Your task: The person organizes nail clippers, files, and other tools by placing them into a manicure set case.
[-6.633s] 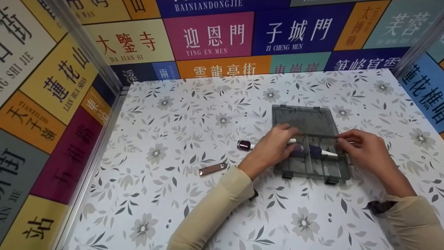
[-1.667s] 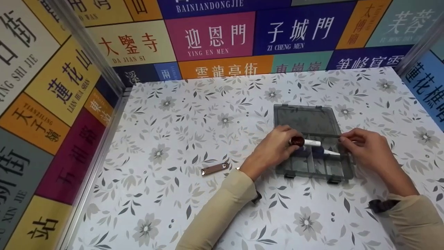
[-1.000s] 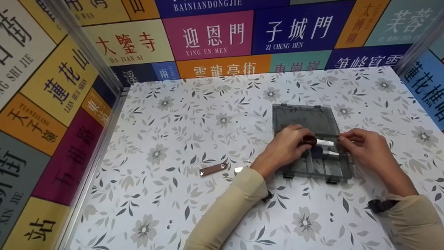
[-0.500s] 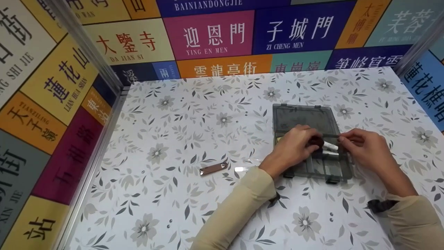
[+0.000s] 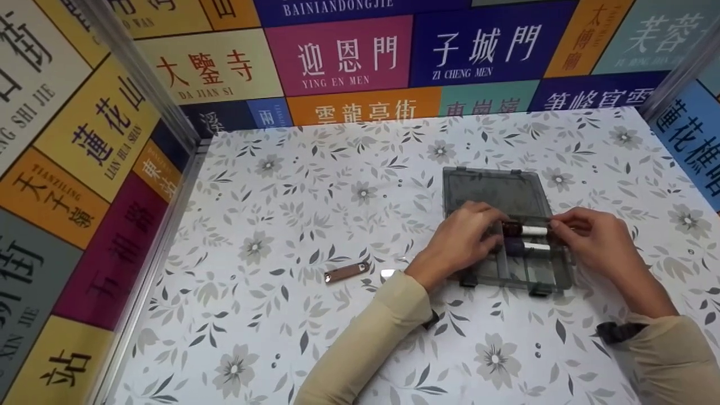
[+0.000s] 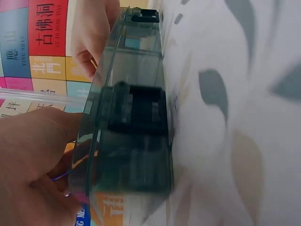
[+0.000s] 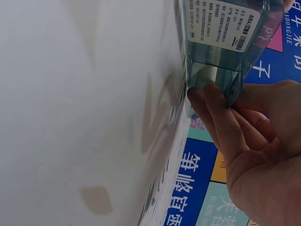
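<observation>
A translucent grey divided box (image 5: 495,191) lies on the table with its lid folded back. Inside its upper right compartment is a dark red nail polish bottle (image 5: 511,228) with a white cap; a dark purple bottle (image 5: 514,246) with a pale tapered cap lies just below it. My left hand (image 5: 464,236) reaches over the left half of the box, its fingertips bent at the red bottle's base and partly hidden. In the left wrist view, the box's front wall hides those fingertips. My right hand (image 5: 593,236) pinches the right wall, fingers (image 7: 225,113) against its outer side.
A brown nail clipper (image 5: 346,273) lies left of the box. By the left sleeve (image 5: 371,332) shows the pale end of another item (image 5: 387,273). A label (image 7: 223,23) is stuck on the box's side. Printed panels (image 5: 349,56) stand behind the flowered tabletop (image 5: 315,185).
My left hand picked up the dark red bottle from beside the box, carried it right, laid it in the compartment and drew back slightly left. My right hand stayed at the box wall.
</observation>
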Tool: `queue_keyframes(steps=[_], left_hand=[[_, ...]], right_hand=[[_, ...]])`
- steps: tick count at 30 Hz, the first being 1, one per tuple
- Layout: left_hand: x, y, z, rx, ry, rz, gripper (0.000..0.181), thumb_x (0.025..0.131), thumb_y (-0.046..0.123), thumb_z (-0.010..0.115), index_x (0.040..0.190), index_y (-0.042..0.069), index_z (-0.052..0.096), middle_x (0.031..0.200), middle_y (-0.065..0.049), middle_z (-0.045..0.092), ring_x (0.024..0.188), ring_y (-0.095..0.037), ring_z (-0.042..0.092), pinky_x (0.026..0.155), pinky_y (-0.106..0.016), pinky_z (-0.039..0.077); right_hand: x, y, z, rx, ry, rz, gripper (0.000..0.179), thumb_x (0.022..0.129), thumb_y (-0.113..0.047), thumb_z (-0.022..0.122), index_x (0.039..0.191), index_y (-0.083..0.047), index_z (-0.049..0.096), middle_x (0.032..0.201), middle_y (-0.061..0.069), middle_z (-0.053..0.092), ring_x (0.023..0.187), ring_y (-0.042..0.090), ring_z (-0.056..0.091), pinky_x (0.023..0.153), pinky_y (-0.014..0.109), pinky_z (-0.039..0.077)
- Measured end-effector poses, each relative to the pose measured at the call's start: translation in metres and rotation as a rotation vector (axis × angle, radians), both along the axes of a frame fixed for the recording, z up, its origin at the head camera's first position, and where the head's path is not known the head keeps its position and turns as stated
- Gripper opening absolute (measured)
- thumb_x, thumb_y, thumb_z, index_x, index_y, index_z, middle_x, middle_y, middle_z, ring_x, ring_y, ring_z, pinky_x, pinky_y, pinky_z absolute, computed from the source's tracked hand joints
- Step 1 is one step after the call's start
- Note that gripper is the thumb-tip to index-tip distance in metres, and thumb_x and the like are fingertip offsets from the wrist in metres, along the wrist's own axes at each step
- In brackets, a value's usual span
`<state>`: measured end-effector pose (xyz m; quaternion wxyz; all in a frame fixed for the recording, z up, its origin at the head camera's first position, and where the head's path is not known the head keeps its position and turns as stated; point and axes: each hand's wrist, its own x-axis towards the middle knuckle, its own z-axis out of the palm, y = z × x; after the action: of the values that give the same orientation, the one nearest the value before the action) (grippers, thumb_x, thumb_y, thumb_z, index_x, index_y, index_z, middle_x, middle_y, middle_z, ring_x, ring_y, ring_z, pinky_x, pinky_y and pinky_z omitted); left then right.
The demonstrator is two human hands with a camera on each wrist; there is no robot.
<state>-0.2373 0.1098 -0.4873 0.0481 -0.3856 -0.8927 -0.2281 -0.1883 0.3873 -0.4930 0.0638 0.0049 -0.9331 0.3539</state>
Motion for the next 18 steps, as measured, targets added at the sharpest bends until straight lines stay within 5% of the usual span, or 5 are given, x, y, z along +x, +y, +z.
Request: queue_keyframes(steps=[11,18], left_hand=[[-0.001,-0.037,0.009,0.018,0.024,0.0,0.032,0.102,0.026,0.076,0.133,0.02,0.076,0.136,0.003,0.074,0.129,-0.015,0.066,0.11,-0.023,0.053],[0.0,-0.057,0.004,0.067,0.031,0.026,0.028,0.101,0.021,0.076,0.128,0.017,0.078,0.13,0.001,0.075,0.124,-0.017,0.068,0.105,-0.024,0.056]], right_hand=[[0.001,-0.003,0.003,0.024,-0.011,-0.005,0.027,0.106,-0.026,0.071,0.117,-0.002,0.078,0.115,0.03,0.078,0.083,-0.032,0.053,0.072,-0.002,0.046],[0.002,-0.002,0.003,0.028,-0.02,0.006,0.026,0.105,-0.024,0.072,0.118,-0.002,0.078,0.115,0.03,0.078,0.083,-0.031,0.055,0.071,-0.001,0.048]])
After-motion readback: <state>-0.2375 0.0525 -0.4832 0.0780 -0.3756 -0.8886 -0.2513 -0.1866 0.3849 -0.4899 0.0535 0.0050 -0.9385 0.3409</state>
